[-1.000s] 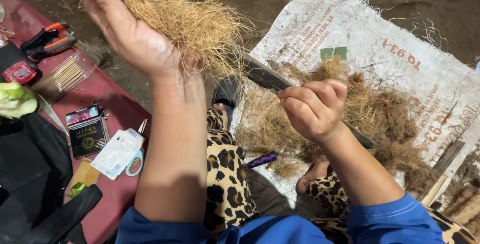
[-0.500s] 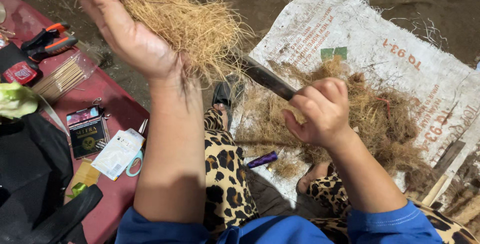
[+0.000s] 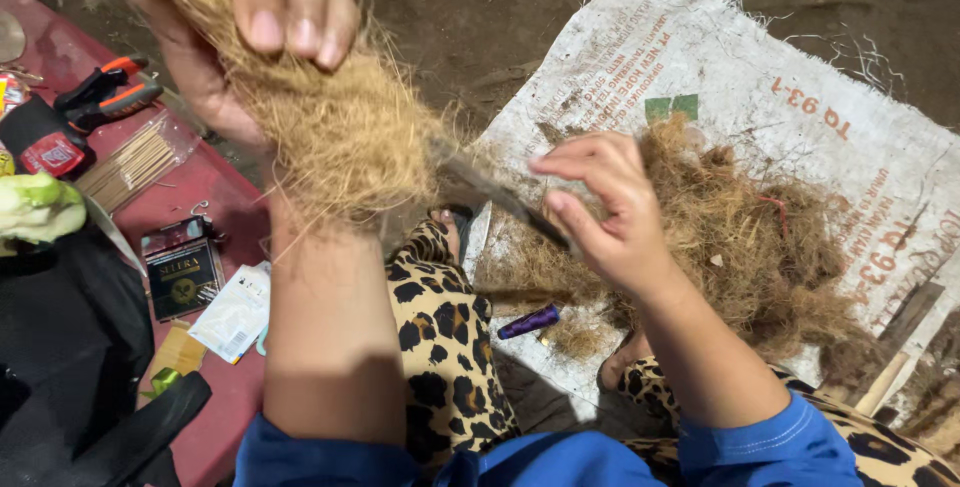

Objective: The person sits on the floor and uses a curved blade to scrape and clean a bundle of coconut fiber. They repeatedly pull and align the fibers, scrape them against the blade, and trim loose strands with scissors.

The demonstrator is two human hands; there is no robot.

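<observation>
My left hand [image 3: 250, 37] is raised at the upper left and grips a thick bundle of tan coconut fibre [image 3: 350, 137], fingers curled over its top. My right hand [image 3: 610, 212] holds a dark blade-like tool [image 3: 500, 197] whose tip reaches into the lower edge of that bundle. Under my right hand a heap of loose brown fibre [image 3: 770, 237] lies on a white woven sack [image 3: 760, 97] spread on the dirt ground. My legs in leopard-print cloth [image 3: 450, 347] are below.
A red surface [image 3: 210, 187] at the left bears orange-handled pliers [image 3: 105, 92], a clear pack of thin sticks [image 3: 135, 162], a small dark packet [image 3: 182, 275], a white packet [image 3: 235, 312] and black cloth [image 3: 70, 347]. A purple tube [image 3: 530, 321] lies by my knee.
My left hand has closed its fingers over the fibre bundle and come nearer the camera. My right hand has pushed the tool leftward into the bundle's lower edge.
</observation>
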